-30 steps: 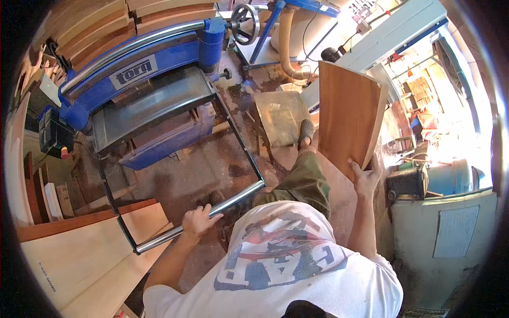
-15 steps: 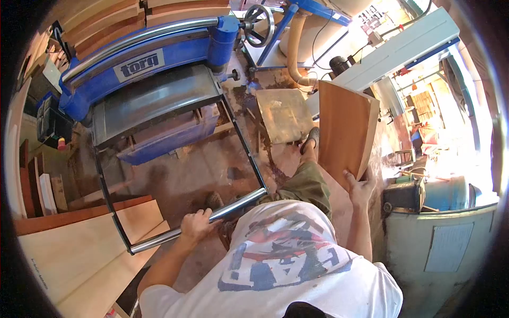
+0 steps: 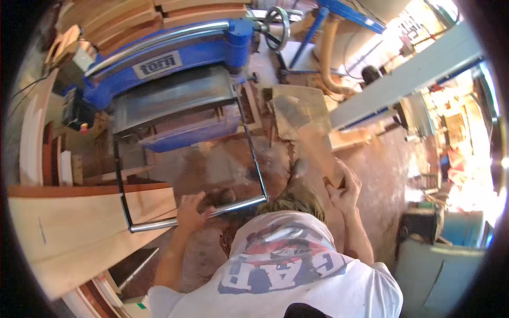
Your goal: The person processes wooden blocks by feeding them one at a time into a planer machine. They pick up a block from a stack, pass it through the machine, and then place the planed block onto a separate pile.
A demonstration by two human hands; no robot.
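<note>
My right hand (image 3: 345,186) grips the near end of a brown wooden board (image 3: 318,148), its thumb on one side and fingers on the other. The board is smeared by motion and points away from me over the floor. At the steel roller (image 3: 238,206) of the blue thickness planer (image 3: 185,58), my left hand (image 3: 193,213) has its thumb and fingers apart. The planer's dark metal bed (image 3: 175,100) lies beyond, joined to the roller by two thin black rails.
Pale wide boards (image 3: 90,233) lean at the left beside the roller frame. A grey machine beam (image 3: 413,74) slants across the right, with a tan hose (image 3: 328,58) behind it. A brownish sheet (image 3: 299,103) lies on the floor. A bin (image 3: 440,275) stands at lower right.
The board has swung left and its far end has dropped, its broad face turning away. My left hand has loosened from the roller, fingers spreading. The view has shifted slightly.
</note>
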